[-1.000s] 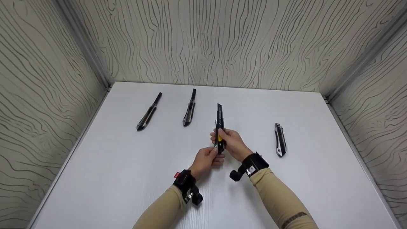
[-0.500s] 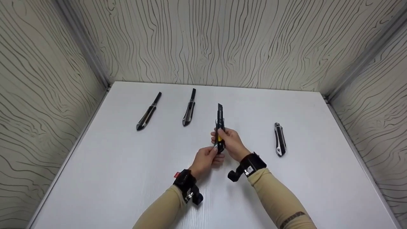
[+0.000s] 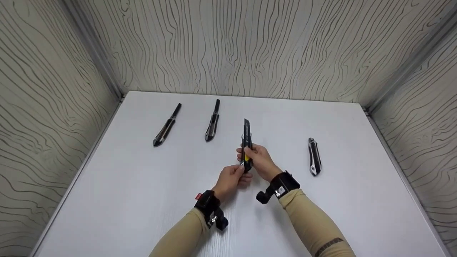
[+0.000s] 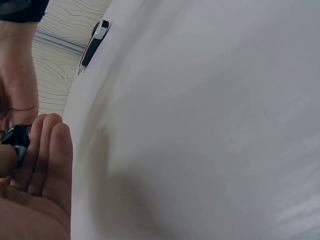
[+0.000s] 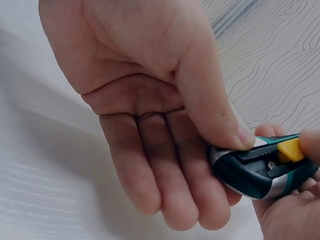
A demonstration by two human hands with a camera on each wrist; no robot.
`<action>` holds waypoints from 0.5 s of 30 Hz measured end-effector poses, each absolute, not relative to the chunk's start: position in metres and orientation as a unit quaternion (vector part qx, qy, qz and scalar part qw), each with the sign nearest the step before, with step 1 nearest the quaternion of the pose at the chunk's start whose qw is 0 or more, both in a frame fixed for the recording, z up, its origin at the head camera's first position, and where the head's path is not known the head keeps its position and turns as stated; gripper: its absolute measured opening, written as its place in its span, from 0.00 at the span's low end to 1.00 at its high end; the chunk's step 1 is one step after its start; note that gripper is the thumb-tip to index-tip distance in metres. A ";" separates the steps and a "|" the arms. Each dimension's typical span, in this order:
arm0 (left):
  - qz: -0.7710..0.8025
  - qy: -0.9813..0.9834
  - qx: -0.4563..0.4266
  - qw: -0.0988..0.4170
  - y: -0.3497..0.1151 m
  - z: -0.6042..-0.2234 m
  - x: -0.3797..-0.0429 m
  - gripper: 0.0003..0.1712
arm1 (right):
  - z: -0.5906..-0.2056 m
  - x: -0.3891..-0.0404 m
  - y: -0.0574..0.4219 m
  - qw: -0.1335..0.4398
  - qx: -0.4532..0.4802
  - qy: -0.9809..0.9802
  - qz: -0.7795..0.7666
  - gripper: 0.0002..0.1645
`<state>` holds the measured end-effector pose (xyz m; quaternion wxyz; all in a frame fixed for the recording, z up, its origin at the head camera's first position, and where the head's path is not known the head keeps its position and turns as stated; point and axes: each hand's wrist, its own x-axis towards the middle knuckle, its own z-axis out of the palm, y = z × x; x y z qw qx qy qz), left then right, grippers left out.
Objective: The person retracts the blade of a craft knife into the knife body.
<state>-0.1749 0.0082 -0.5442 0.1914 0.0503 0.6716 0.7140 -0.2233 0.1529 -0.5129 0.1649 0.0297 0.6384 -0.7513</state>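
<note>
A black, yellow and silver utility knife (image 3: 247, 132) is held upright in the head view, blade end toward the back wall. My right hand (image 3: 263, 161) grips the handle, its thumb on the yellow slider (image 5: 289, 150), which shows in the right wrist view. At the butt end, my left hand (image 3: 228, 181) pinches the knife between thumb and fingers. Its other fingers extend below the handle. Only the dark butt (image 4: 18, 137) appears in the left wrist view. The right palm and fingers cover part of the handle.
Two more utility knives, one (image 3: 164, 132) at the far left and one (image 3: 212, 126) left of centre, lie with dark blades extended. Another knife (image 3: 315, 157) lies at the right with its blade drawn in. Patterned walls (image 3: 228, 46) enclose the white table (image 3: 117, 185).
The held knife's blade tip has drawn back slightly toward the handle, and the right thumb has slid a little toward the butt. The left hand and the other knives stay in place.
</note>
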 end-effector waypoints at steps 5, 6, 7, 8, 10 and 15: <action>0.709 0.678 0.046 0.190 0.007 -0.546 -0.176 0.20 | -0.513 -0.223 0.152 0.170 0.030 0.640 -0.749 0.23; 0.708 0.678 0.045 0.191 0.007 -0.546 -0.176 0.20 | -0.513 -0.223 0.152 0.171 0.032 0.641 -0.748 0.23; 0.709 0.678 0.045 0.191 0.007 -0.547 -0.176 0.20 | -0.513 -0.223 0.152 0.171 0.034 0.641 -0.748 0.22; 0.709 0.678 0.045 0.190 0.008 -0.547 -0.176 0.20 | -0.513 -0.223 0.152 0.171 0.034 0.641 -0.747 0.22; 0.709 0.677 0.043 0.191 0.008 -0.547 -0.175 0.20 | -0.514 -0.224 0.152 0.171 0.034 0.642 -0.746 0.22; 0.707 0.681 0.042 0.189 0.008 -0.546 -0.175 0.20 | -0.515 -0.224 0.152 0.171 0.035 0.643 -0.746 0.21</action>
